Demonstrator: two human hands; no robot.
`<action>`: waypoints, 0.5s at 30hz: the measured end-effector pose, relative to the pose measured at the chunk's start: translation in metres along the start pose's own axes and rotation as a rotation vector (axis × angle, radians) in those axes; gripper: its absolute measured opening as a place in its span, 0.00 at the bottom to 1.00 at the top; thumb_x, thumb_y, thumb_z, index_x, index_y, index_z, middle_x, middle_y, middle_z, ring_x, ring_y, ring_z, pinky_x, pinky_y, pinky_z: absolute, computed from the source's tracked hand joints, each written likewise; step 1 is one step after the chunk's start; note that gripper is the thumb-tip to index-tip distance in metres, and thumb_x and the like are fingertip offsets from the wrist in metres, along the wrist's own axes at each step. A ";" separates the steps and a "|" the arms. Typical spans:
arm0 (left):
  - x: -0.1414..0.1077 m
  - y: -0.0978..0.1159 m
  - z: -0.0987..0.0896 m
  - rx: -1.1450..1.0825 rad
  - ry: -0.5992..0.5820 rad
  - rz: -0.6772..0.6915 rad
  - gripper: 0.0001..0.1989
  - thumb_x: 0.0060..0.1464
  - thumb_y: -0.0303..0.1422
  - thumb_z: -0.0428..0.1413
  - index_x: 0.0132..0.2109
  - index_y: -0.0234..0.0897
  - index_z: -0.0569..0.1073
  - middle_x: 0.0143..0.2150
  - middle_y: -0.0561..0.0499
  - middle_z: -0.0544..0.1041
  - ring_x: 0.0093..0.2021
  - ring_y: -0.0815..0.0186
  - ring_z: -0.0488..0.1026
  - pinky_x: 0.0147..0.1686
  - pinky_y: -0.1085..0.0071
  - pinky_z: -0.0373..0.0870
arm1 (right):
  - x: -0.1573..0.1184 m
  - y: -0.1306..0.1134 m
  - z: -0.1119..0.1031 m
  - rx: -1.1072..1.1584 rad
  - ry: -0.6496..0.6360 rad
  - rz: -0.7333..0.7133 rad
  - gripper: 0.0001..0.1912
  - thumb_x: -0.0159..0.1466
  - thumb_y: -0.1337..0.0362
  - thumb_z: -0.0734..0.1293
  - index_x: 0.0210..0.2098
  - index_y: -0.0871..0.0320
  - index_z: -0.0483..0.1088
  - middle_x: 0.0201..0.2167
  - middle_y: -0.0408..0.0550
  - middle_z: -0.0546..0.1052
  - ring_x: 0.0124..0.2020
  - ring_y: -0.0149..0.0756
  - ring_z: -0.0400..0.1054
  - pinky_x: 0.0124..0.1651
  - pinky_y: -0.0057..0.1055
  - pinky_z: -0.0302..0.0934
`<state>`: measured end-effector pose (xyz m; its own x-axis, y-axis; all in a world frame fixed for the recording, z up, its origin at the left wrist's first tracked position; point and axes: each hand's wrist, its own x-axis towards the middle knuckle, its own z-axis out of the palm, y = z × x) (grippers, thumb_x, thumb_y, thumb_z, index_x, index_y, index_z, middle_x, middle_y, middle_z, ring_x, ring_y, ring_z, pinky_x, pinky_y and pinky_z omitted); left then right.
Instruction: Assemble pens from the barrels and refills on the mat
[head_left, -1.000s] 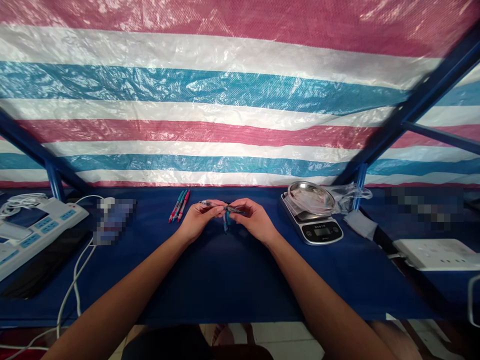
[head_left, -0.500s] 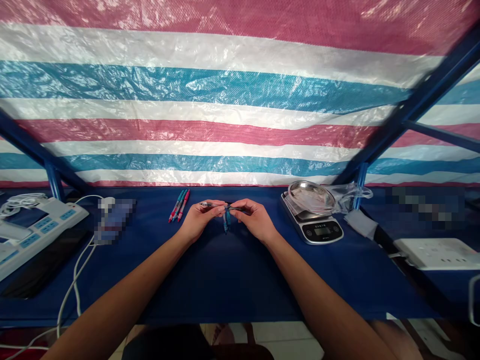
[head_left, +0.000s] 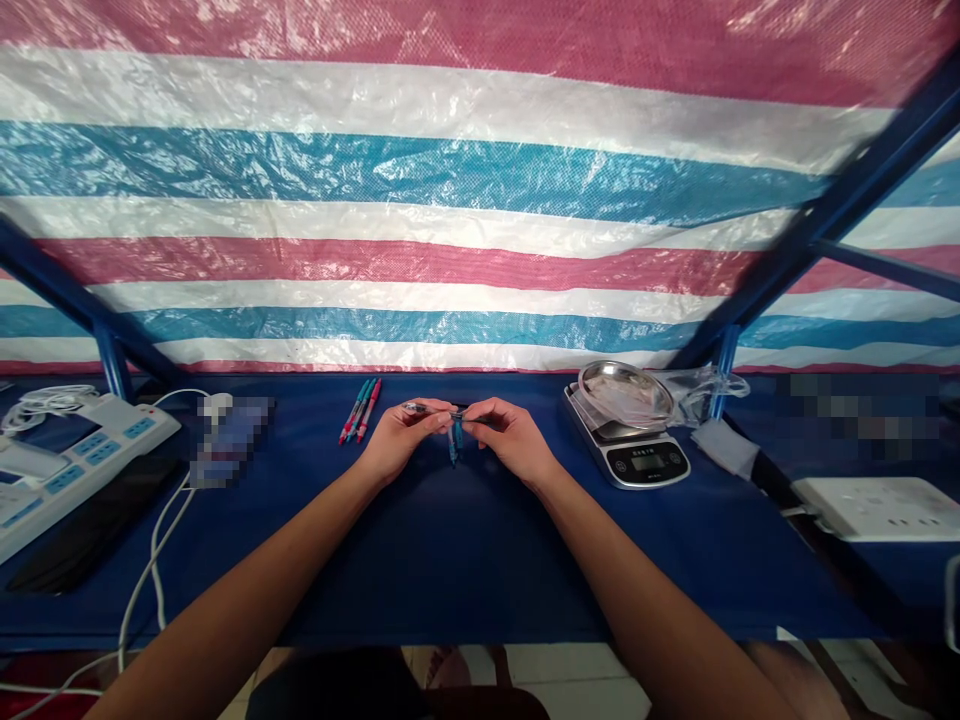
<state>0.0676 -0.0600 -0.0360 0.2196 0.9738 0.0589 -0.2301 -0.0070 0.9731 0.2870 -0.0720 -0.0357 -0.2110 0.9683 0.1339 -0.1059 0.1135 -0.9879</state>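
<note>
our left hand (head_left: 401, 437) and right hand (head_left: 506, 435) both pinching a pen (head_left: 421, 408) between them, partly hidden blue pens (head_left: 457, 447) just below our fingertips, red and teal pens (head_left: 364, 408) left of us on the desk (head_left: 450, 570)

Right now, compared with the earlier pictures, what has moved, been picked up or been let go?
Nothing has clearly moved, been picked up or let go; any finger shift is too small to tell. The left hand and right hand still grip a slim pen between them. The loose pens and scale stayed put.
</note>
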 end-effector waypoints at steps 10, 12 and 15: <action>0.007 0.012 -0.014 -0.033 0.131 0.064 0.21 0.48 0.39 0.78 0.47 0.37 0.85 0.53 0.41 0.86 0.51 0.56 0.82 0.59 0.55 0.76 | 0.007 0.004 -0.016 -0.023 0.120 0.018 0.14 0.57 0.55 0.82 0.37 0.54 0.80 0.39 0.46 0.82 0.34 0.35 0.71 0.34 0.32 0.67; 0.009 0.012 -0.020 0.016 0.142 0.092 0.19 0.48 0.39 0.78 0.45 0.36 0.85 0.54 0.40 0.86 0.55 0.54 0.82 0.62 0.54 0.74 | 0.007 0.003 -0.019 -0.048 0.138 0.017 0.15 0.57 0.54 0.82 0.37 0.54 0.80 0.38 0.46 0.81 0.33 0.35 0.71 0.33 0.32 0.67; 0.010 0.011 -0.026 0.099 0.174 0.095 0.18 0.48 0.40 0.78 0.42 0.37 0.85 0.53 0.40 0.86 0.57 0.52 0.81 0.64 0.53 0.72 | 0.008 0.005 -0.021 -0.079 0.151 0.009 0.16 0.57 0.53 0.81 0.38 0.54 0.79 0.39 0.47 0.82 0.34 0.37 0.71 0.33 0.32 0.67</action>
<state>0.0429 -0.0442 -0.0305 0.0326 0.9922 0.1204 -0.1458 -0.1145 0.9827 0.3056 -0.0585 -0.0412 -0.0625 0.9911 0.1171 -0.0269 0.1156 -0.9929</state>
